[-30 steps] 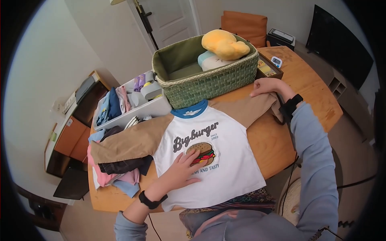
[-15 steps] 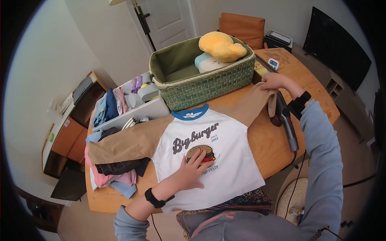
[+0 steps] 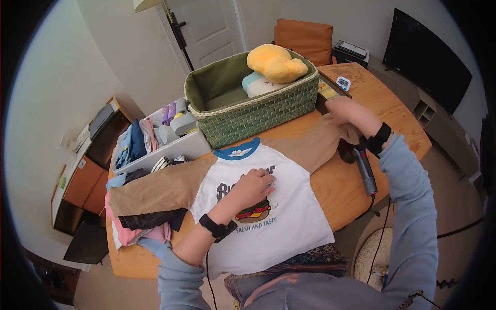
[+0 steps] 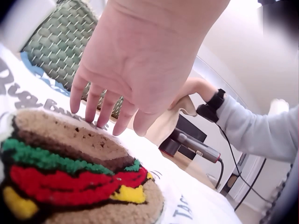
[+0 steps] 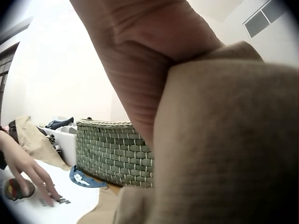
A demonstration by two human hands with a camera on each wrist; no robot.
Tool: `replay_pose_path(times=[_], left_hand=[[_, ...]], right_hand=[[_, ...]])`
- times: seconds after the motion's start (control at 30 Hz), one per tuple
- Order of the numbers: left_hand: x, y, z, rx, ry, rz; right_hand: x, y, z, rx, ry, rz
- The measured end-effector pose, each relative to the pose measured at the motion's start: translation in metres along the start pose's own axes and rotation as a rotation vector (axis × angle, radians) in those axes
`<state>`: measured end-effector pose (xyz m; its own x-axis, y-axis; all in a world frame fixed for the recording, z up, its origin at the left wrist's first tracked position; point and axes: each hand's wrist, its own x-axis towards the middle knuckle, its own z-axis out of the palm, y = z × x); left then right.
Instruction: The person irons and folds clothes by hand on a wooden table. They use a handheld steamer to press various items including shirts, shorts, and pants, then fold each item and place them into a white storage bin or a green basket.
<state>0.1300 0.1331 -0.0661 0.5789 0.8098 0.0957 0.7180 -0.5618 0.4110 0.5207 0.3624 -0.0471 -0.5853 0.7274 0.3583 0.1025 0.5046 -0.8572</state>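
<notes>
A long-sleeved shirt [image 3: 297,206] with a white body, tan sleeves and blue collar is spread face up at the table's front. My left hand [image 3: 252,190] is over its chest lettering, just above the burger patch [image 4: 70,163]. In the left wrist view its fingers [image 4: 108,109] extend down to the cloth. My right hand [image 3: 354,114] grips the end of the right-side sleeve [image 3: 325,137], which is lifted and bunched there. That sleeve fills much of the right wrist view, hiding the fingertips. The other sleeve [image 3: 155,188] lies across a pile of clothes.
A green woven basket [image 3: 258,119] with plush toys stands behind the shirt. To its left is a white bin [image 3: 194,144] of folded clothes. A grey corded handheld tool [image 3: 366,173] lies below my right hand. A small timer [image 3: 343,83] sits farther back.
My left hand has moved up from the burger patch to the lettering above it. My right hand keeps hold of the sleeve end, now slightly lower in view, and the corded tool shows beside it.
</notes>
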Motion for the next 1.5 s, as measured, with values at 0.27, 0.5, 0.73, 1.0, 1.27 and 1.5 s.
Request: replay_pose_path(times=[0.27,0.5,0.73,1.0,1.27,1.5], left_hand=[[-0.004,-0.031,-0.034,-1.146,-0.025,-0.506],[-0.032,-0.037,-0.029,-1.011,0.003,-0.709],[-0.056,-0.036,-0.017,-0.432,-0.104,-0.496],[-0.070,-0.022,-0.007,-0.566,-0.087,-0.562],[-0.071,-0.019,-0.021,-0.516,-0.124,-0.660],[-0.105,-0.058,-0.071,0.605,0.459,-0.573]], right_hand=[[0.047,-0.207,0.194,0.213,-0.420,0.409],[0.058,-0.117,0.210,-0.256,-0.483,0.294],[0.041,-0.086,0.212,-0.857,-0.393,0.381],[0.032,-0.074,0.204,-0.536,-0.268,0.419],[0.030,0.046,0.167,-0.636,0.078,0.275],[0.026,-0.022,0.203,-0.986,0.206,-0.025]])
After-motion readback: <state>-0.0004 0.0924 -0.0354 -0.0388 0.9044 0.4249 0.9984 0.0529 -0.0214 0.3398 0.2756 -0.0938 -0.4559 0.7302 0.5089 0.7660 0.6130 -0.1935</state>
